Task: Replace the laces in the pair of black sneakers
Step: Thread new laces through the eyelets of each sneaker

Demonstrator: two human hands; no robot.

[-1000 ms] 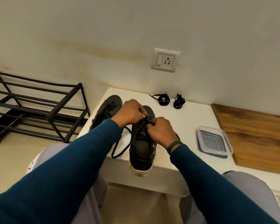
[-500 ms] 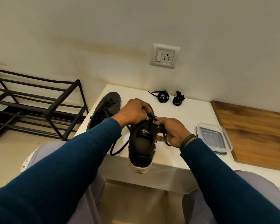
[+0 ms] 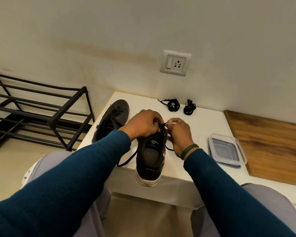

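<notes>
Right now the sneaker [image 3: 149, 156] is lying at centre frame on the table [image 3: 203, 127], its heel hanging over the near edge and its toe pointing at the wall. The left hand [image 3: 142, 124] is curling over the eyelet rows, its grip clamped on the upper; whether it is also catching the lace underneath, I cannot tell. The right hand [image 3: 179, 134] is sitting just beside it, its grip pinched together on the lace [image 3: 163, 124], where a short end is sticking up between the two hands. More of that lace is trailing off both sides of the sneaker, one stretch drooping over the table edge to the shoe's lower left.

The second sneaker [image 3: 113, 117] is lying just left of centre, laced and partly behind the left forearm. Two spare laces [image 3: 173, 104] are sitting bundled near the wall, above the hands and well apart from them. A clear box [image 3: 226, 149] is resting at right, and a black rack [image 3: 41, 108] is standing at far left.

The lace is looking thin, limp and light, so it is likely calling for a fingertip pinch close to its tip, with steady pulls to avoid snagging in the eyelets. The sneaker is looking light but floppy in the upper, so bracing it across the eyelets seems the best hold.
</notes>
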